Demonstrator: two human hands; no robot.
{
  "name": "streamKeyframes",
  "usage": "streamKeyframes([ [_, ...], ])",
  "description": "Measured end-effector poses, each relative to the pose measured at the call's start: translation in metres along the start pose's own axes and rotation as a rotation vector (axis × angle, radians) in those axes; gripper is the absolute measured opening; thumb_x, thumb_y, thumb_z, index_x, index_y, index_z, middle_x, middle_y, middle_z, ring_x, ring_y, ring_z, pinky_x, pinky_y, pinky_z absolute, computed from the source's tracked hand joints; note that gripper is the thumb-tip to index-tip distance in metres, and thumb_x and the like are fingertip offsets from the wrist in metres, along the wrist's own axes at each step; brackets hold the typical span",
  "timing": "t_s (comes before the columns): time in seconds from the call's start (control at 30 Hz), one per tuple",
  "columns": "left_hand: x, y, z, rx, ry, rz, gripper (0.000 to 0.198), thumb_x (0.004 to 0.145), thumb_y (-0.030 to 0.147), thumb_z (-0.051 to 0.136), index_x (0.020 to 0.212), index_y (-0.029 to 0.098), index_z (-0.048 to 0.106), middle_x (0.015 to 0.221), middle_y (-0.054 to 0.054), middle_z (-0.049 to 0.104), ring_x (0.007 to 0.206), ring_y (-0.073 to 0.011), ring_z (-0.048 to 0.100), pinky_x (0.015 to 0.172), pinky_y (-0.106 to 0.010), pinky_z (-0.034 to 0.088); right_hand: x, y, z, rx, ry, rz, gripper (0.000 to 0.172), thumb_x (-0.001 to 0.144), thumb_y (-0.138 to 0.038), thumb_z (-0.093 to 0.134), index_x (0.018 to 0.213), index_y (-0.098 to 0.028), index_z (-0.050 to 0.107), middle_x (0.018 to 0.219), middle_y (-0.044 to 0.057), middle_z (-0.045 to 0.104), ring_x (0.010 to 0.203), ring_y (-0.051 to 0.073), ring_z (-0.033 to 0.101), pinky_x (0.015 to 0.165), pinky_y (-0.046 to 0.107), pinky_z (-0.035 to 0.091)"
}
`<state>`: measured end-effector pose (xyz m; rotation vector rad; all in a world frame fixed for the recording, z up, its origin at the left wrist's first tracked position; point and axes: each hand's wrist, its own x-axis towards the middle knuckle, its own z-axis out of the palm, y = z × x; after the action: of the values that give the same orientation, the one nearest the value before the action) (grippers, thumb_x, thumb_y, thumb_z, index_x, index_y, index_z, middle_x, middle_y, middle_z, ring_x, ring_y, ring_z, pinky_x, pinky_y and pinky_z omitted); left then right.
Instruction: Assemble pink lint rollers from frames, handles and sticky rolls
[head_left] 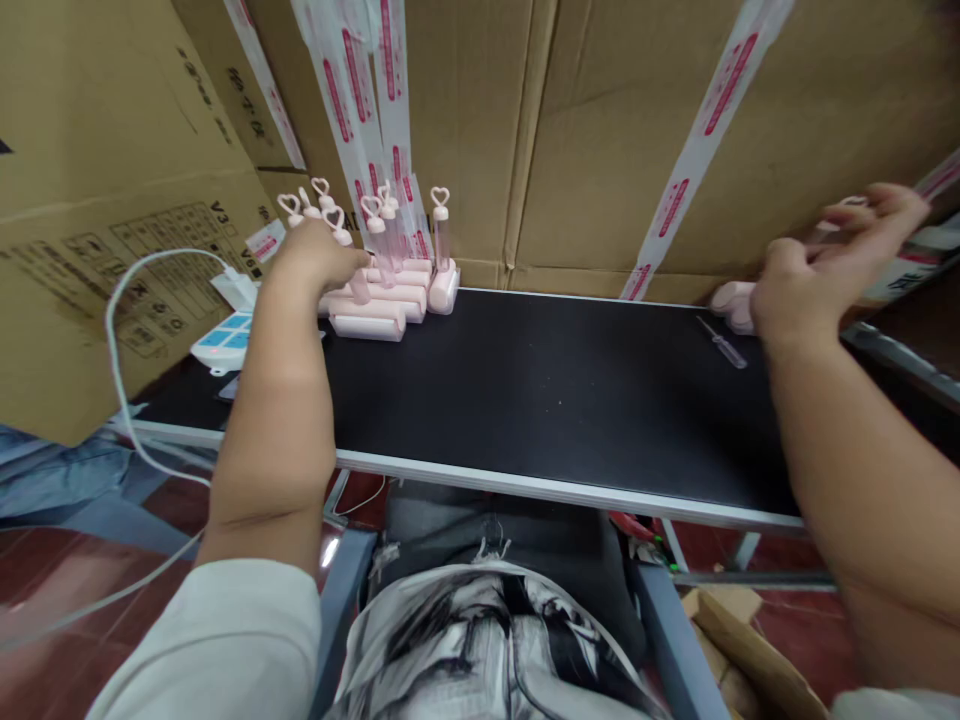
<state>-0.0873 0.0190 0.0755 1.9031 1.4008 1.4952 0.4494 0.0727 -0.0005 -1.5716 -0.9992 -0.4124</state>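
My left hand (pixel 315 262) reaches to the far left of the black table (pixel 540 390) and closes on one of several pink heart-topped rollers (pixel 382 285) standing in a row against the cardboard. My right hand (pixel 832 265) is at the far right, fingers curled around a pink heart-topped piece (pixel 851 205) that shows only partly. Just left of that hand a pink roller body (pixel 733 300) lies on the table, with a small clear tube (pixel 721 343) beside it.
Large cardboard boxes (pixel 585 130) with pink-printed tape wall off the back and left. A white power strip (pixel 225 340) with a white cable (pixel 120 340) sits at the table's left end. The table's metal front edge (pixel 570 492) runs above my lap. A cardboard box (pixel 742 640) stands on the floor, lower right.
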Motion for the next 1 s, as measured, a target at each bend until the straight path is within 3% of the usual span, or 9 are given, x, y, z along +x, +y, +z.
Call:
streamKeyframes([
  [0.13, 0.0, -0.005, 0.004, 0.007, 0.004, -0.036, 0.053, 0.094, 0.073, 0.08, 0.101, 0.023, 0.065, 0.067, 0.0, 0.062, 0.093, -0.0218, 0.063, 0.095, -0.047, 0.059, -0.037, -0.03, 0.011, 0.406, -0.163, -0.077, 0.056, 0.073, 0.001, 0.065, 0.126, -0.019, 0.061, 0.11, 0.015, 0.077, 0.088, 0.024, 0.073, 0.077, 0.04, 0.059],
  [0.23, 0.013, -0.012, 0.016, 0.035, -0.046, -0.138, 0.06, 0.08, 0.071, 0.094, 0.085, 0.022, 0.062, 0.058, -0.001, 0.059, 0.08, -0.0224, 0.063, 0.087, -0.052, 0.063, -0.09, -0.061, 0.009, 0.675, -0.534, -0.164, 0.038, 0.086, -0.036, 0.083, 0.119, -0.024, 0.069, 0.102, 0.01, 0.077, 0.078, 0.022, 0.069, 0.07, 0.04, 0.059],
  [0.33, 0.013, -0.011, 0.049, -0.128, -0.102, -0.143, 0.06, 0.085, 0.072, 0.089, 0.082, 0.021, 0.057, 0.057, -0.001, 0.061, 0.066, -0.0201, 0.064, 0.072, -0.048, 0.065, -0.142, -0.091, 0.009, 0.826, -1.031, -0.118, 0.086, 0.073, -0.066, 0.097, 0.143, -0.03, 0.062, 0.125, 0.011, 0.078, 0.092, 0.025, 0.073, 0.076, 0.042, 0.064],
  [0.4, 0.004, -0.006, 0.076, -0.279, -0.131, -0.151, 0.058, 0.091, 0.071, 0.083, 0.086, 0.022, 0.054, 0.059, 0.0, 0.061, 0.063, -0.0196, 0.068, 0.064, -0.04, 0.064, -0.166, -0.107, 0.011, 0.866, -1.193, -0.08, 0.111, 0.063, -0.07, 0.102, 0.154, -0.032, 0.053, 0.136, 0.012, 0.075, 0.107, 0.03, 0.074, 0.083, 0.045, 0.066],
  [0.57, -0.013, -0.001, 0.116, -0.466, -0.118, -0.161, 0.06, 0.089, 0.074, 0.083, 0.088, 0.023, 0.051, 0.061, 0.004, 0.058, 0.064, -0.0179, 0.076, 0.057, -0.026, 0.06, -0.177, -0.122, 0.025, 0.93, -0.932, 0.079, 0.084, 0.065, -0.074, 0.1, 0.122, -0.029, 0.058, 0.121, 0.005, 0.074, 0.115, 0.03, 0.071, 0.101, 0.047, 0.064],
  [0.73, 0.005, -0.011, 0.099, -0.521, 0.1, -0.105, 0.057, 0.09, 0.076, 0.079, 0.089, 0.025, 0.054, 0.063, 0.003, 0.061, 0.062, -0.0169, 0.075, 0.054, -0.025, 0.058, -0.134, -0.103, 0.047, 0.839, -0.822, 0.034, 0.076, 0.078, -0.083, 0.085, 0.124, -0.03, 0.056, 0.123, 0.009, 0.074, 0.113, 0.033, 0.074, 0.095, 0.051, 0.065],
  [0.8, 0.013, -0.018, 0.092, -0.501, 0.128, -0.104, 0.053, 0.09, 0.073, 0.08, 0.091, 0.025, 0.057, 0.06, 0.004, 0.06, 0.059, -0.0163, 0.072, 0.05, -0.024, 0.055, -0.11, -0.091, 0.06, 0.616, -0.818, -0.082, 0.07, 0.09, -0.078, 0.074, 0.136, -0.027, 0.059, 0.123, 0.013, 0.076, 0.113, 0.037, 0.075, 0.097, 0.058, 0.063],
  [0.9, 0.017, -0.03, 0.094, -0.425, 0.096, -0.104, 0.05, 0.089, 0.068, 0.084, 0.092, 0.025, 0.057, 0.056, 0.006, 0.054, 0.05, -0.014, 0.064, 0.047, -0.023, 0.049, -0.076, -0.071, 0.079, 0.093, -0.778, -0.392, 0.075, 0.086, -0.057, 0.085, 0.149, -0.02, 0.064, 0.142, 0.023, 0.072, 0.133, 0.047, 0.067, 0.115, 0.068, 0.052],
  [1.0, 0.01, -0.036, 0.107, -0.343, 0.015, -0.078, 0.05, 0.089, 0.061, 0.088, 0.091, 0.023, 0.055, 0.056, 0.008, 0.051, 0.045, -0.0113, 0.059, 0.047, -0.022, 0.046, -0.052, -0.048, 0.096, -0.289, -0.859, -0.431, 0.081, 0.08, -0.044, 0.091, 0.151, -0.015, 0.064, 0.145, 0.027, 0.071, 0.136, 0.051, 0.066, 0.113, 0.07, 0.052],
])
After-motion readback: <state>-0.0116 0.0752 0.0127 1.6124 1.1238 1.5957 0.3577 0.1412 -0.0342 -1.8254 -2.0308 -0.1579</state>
